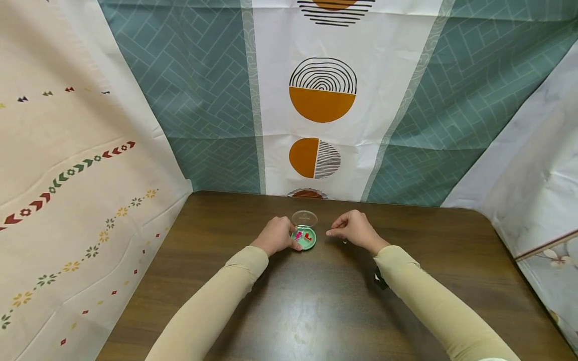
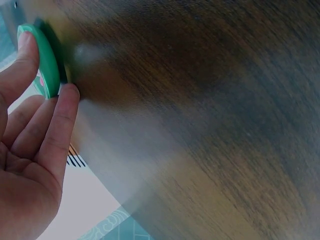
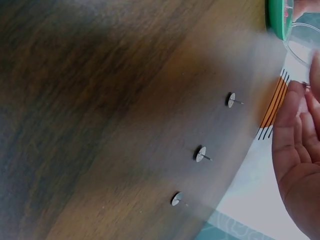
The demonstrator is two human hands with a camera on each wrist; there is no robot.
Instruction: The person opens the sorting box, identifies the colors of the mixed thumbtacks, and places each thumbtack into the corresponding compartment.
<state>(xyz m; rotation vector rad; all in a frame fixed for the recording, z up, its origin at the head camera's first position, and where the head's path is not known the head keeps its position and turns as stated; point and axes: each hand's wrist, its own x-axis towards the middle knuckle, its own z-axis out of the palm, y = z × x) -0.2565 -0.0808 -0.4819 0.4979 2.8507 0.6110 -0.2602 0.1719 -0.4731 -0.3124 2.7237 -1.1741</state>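
A round green case lies on the table with its clear lid raised. Several small red and pink pieces sit inside it. My left hand grips the case by its left side, thumb and fingers at the green edge. To the right of the case, my right hand pinches a small shiny metal thumbtack between thumb and forefinger, mostly covered by the fingertips. Three flat-headed thumbtacks lie points up on the table near that hand.
The brown wooden table reaches back to a patterned cloth hanging behind it. Pale printed cloths hang along the left side and the right side.
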